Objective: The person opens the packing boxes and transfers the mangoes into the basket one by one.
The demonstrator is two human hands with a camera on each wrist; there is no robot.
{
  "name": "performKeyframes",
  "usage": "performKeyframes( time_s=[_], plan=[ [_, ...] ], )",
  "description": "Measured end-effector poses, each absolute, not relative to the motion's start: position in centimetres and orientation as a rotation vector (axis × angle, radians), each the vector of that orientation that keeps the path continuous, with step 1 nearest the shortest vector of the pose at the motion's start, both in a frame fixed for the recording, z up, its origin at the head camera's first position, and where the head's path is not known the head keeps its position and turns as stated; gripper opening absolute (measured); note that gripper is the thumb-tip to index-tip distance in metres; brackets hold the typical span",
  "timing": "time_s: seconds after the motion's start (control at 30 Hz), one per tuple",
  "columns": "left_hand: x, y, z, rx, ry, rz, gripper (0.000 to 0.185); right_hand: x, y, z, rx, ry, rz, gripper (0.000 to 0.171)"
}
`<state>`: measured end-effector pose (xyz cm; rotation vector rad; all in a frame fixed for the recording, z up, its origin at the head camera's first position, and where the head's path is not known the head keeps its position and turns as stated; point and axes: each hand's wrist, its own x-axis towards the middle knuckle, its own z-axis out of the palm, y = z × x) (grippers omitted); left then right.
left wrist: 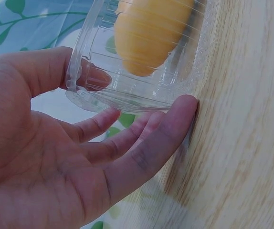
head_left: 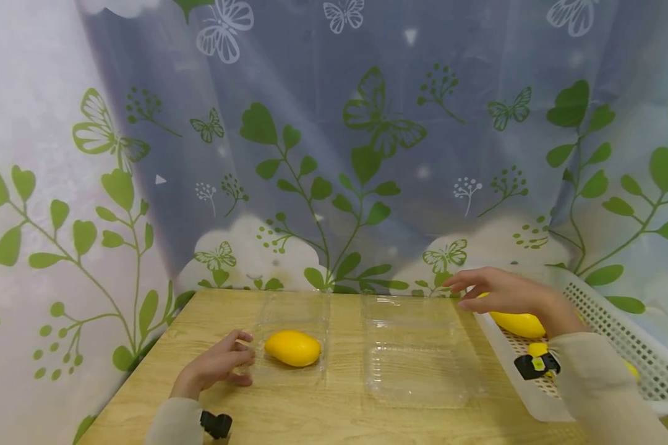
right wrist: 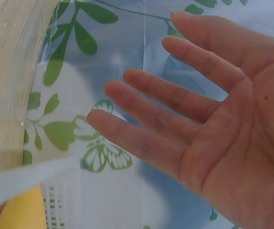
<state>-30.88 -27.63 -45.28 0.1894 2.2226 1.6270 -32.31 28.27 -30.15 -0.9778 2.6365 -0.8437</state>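
At the left edge of a clear plastic box [head_left: 295, 307], my left hand [head_left: 222, 361] grips its wall. In the left wrist view, one digit [left wrist: 99, 78] shows through the plastic while other fingers rest along the outside, low by the table. One yellow mango [head_left: 292, 348] lies on its side in that box. My right hand [head_left: 503, 292] hovers above the far left corner of a white basket [head_left: 618, 315], holding nothing, its fingers spread and almost straight in the right wrist view. Under it a mango [head_left: 519, 324] lies in the basket, partly hidden.
A second clear plastic box [head_left: 414, 380], its lid folded back, stands on the wooden table [head_left: 228, 309] between the first box and the basket. More yellow fruit shows in the basket behind my right forearm. A printed curtain [head_left: 334, 154] hangs at the table's back edge.
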Motion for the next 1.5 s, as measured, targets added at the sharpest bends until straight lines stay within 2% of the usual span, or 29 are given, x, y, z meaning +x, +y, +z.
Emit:
performKeyframes(
  time_s=[0.23,0.63,1.1,1.5],
  plan=[
    [-31.2,-27.6,-45.1,0.193,2.235,1.637,0.058,-32.8,27.0,-30.1,-1.056,2.624,-0.839,0.05],
    [-31.4,-27.6,-45.0,0.205,2.238,1.626,0.058,-33.4,24.6,-30.2,-1.042,2.593,-0.85,0.051],
    [-31.6,-27.4,-45.1,0.192,2.239,1.625,0.056,-33.8,19.9,-30.9,-1.084,2.614,-0.807,0.047],
    [-31.1,-27.7,-45.4,0.191,2.237,1.618,0.057,-34.2,15.3,-33.2,-1.077,2.586,-0.829,0.045]
  ],
)
